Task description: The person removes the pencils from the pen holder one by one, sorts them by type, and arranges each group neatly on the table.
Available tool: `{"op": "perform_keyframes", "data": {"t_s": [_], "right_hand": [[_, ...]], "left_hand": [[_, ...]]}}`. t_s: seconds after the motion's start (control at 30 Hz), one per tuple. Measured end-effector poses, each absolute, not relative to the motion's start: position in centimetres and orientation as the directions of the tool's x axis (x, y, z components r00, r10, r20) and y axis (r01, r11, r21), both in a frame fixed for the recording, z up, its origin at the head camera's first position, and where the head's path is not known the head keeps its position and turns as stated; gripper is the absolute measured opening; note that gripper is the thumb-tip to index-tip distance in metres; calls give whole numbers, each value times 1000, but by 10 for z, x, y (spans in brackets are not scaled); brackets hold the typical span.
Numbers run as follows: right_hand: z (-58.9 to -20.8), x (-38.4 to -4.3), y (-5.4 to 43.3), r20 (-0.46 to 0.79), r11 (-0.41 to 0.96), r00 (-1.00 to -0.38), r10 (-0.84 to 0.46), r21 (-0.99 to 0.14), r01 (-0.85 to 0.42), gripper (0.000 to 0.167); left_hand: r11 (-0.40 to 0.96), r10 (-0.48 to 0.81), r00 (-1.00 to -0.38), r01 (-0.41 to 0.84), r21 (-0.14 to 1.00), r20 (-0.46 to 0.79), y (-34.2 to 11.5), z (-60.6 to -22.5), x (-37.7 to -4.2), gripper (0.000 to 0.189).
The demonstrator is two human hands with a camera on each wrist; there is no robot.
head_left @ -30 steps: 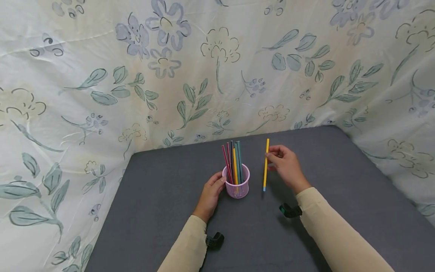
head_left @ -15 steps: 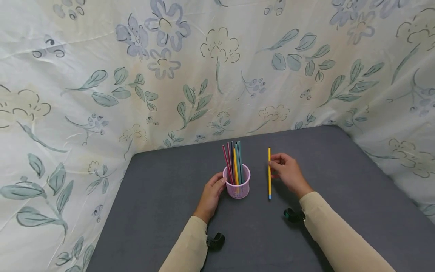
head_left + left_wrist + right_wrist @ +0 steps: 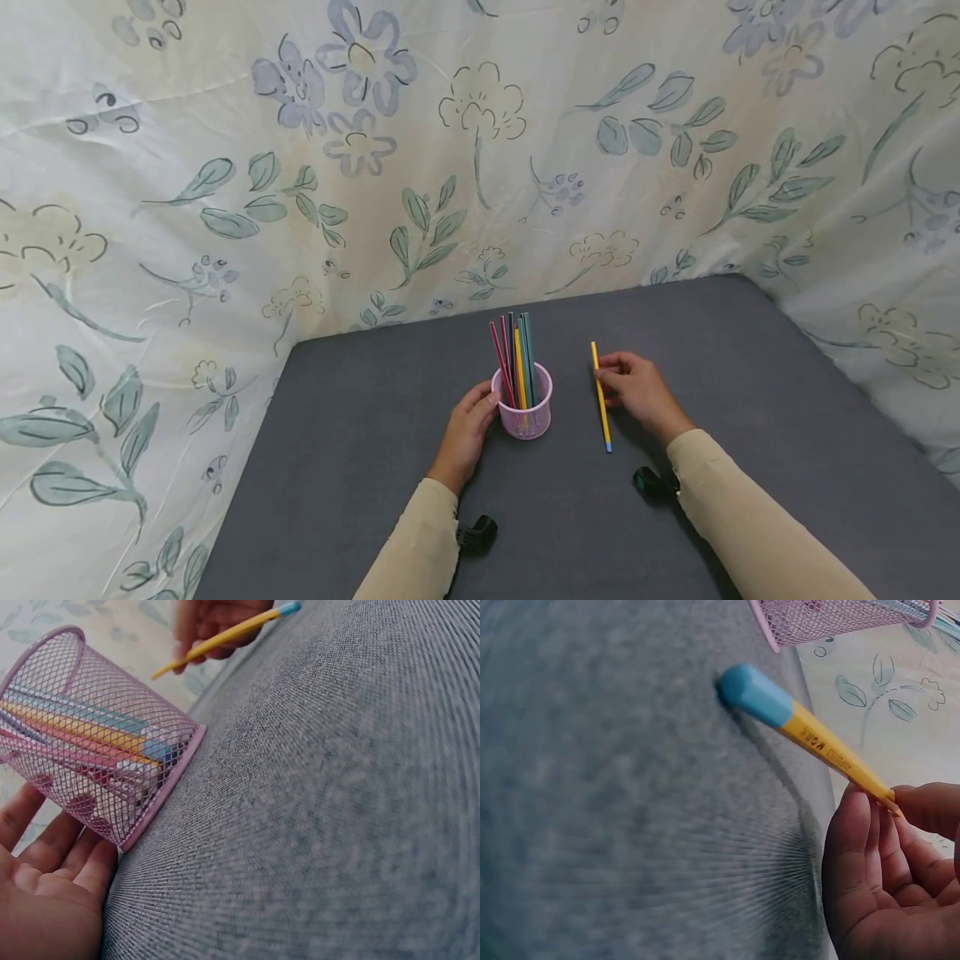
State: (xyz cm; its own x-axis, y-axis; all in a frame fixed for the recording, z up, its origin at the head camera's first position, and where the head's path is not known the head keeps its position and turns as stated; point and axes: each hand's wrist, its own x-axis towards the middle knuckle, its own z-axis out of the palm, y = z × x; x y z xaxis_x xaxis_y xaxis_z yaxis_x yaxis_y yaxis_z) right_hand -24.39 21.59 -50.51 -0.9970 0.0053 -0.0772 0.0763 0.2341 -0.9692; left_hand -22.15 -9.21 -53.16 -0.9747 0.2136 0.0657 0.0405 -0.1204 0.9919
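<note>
My left hand [image 3: 462, 429] holds the side of a pink mesh pencil cup [image 3: 527, 423], its fingers against the mesh in the left wrist view. Several pencils [image 3: 521, 358] in red, dark, yellow and teal stand in the cup, leaning slightly left. To the right of the cup, my right hand [image 3: 637, 392] pinches a yellow pencil [image 3: 602, 404] between thumb and fingers near its upper end. This pencil tilts, its blue lower end [image 3: 754, 694] right at the table with a shadow beside it in the right wrist view.
A dark grey cloth [image 3: 360, 433] covers the table. Behind and at the sides hangs a floral curtain [image 3: 480, 167]. Small black wrist cameras [image 3: 476, 533] are on both sleeves, close above the cloth.
My right hand has moved right and toward me with the yellow pencil, lowering it; its blue end has swung to the right. The left hand and pencil cup have stayed in place.
</note>
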Motion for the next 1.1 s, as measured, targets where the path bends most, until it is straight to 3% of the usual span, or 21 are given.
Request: {"op": "perform_keyframes", "data": {"t_s": [0.47,1.1], "right_hand": [[-511,-241,208,-112,331,-994,8,-938,108,30],[-517,-240,205,-55,430,-998,28,-901,62,29]], "left_hand": [[-140,222,-970,63,988,93,-92,-532,-221,45],[-117,214,-974,48,992,72,-93,-533,-221,46]]}}
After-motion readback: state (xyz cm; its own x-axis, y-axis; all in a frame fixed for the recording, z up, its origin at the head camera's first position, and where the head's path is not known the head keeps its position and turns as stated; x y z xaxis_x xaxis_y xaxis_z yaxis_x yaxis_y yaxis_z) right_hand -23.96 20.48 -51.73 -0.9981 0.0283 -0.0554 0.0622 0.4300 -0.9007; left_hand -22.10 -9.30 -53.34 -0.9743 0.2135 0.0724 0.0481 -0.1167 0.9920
